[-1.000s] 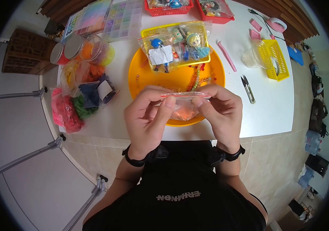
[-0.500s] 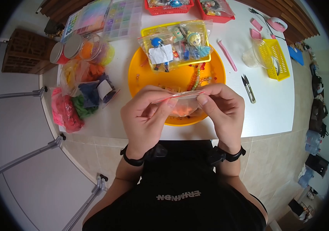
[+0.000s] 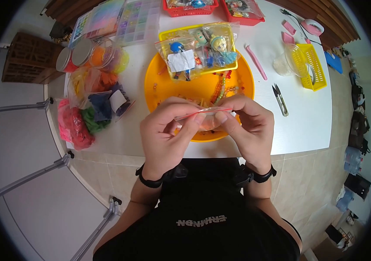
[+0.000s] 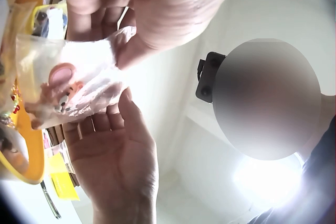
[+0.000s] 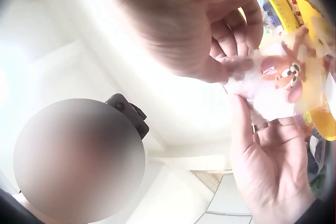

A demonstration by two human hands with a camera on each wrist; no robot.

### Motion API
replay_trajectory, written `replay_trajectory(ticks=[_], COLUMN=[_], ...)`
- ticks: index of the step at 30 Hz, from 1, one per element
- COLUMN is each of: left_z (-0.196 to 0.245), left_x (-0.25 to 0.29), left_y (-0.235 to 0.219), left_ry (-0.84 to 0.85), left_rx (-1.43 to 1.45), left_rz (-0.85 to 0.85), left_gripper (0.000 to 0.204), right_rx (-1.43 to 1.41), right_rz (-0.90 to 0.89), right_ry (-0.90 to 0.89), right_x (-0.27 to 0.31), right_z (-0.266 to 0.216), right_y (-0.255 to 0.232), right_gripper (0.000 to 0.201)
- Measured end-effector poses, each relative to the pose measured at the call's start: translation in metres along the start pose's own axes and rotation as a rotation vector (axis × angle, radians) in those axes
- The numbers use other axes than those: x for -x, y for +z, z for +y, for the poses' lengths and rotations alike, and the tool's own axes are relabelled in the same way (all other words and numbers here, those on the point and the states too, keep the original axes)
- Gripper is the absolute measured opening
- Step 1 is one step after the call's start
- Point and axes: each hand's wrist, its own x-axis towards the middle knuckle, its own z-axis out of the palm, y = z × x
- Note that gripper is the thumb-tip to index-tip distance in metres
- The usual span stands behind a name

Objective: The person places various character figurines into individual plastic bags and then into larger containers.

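Observation:
Above the round orange-yellow tray [image 3: 150, 93], both hands hold a small clear zip bag [image 3: 210, 123] by its red-lined top edge. The left hand [image 3: 164, 137] pinches the edge between thumb and fingers near its left end. Close beside it, the right hand [image 3: 249, 128] pinches the same edge further right, the two thumb tips nearly together. Inside the bag, a brown mouse-like figure [image 4: 69, 96] with pink ears shows in the left wrist view. The right wrist view shows the figure's face [image 5: 290, 75] through the plastic. Strings of beads [image 3: 219, 89] lie in the tray.
A yellow basket [image 3: 236, 52] of bagged dolls overlaps the tray's far edge. Thread snips [image 3: 280, 101] and pink tweezers [image 3: 256, 63] lie to the right, near a clear cup [image 3: 284, 65]. Bags of coloured material [image 3: 76, 126] and lidded jars [image 3: 82, 53] stand left.
Both hands have shifted slightly along the bag's top edge; their thumbs drew apart, then came closer together. The bag has tilted and its edge now slants up to the right. The tabletop items stay put.

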Motion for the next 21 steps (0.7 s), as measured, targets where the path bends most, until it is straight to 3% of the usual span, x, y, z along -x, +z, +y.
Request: replay_trajectory(ticks=[5,8,21], left_z=[0.0006,0.0023,0.0019], left_x=[-0.0011,-0.0009,0.0008], left_y=[0.0016,0.0035,-0.0005], left_ry=[0.011,-0.034,0.086], left_rx=[-0.018,0.049,-0.018], left_rz=[-0.025,0.023,0.016], left_gripper=[0.014,0.013,0.015], right_rx=[0.076,-0.026,0.084], right_rz=[0.016,0.090,-0.017], right_ry=[-0.020,0.023,-0.082], right_x=[0.0014,0.0026,0.0008], right_z=[0.0018,-0.0031,-0.0002], right_y=[-0.0022,-0.0002,-0.0042], right_gripper=[0.008,0.009,0.008])
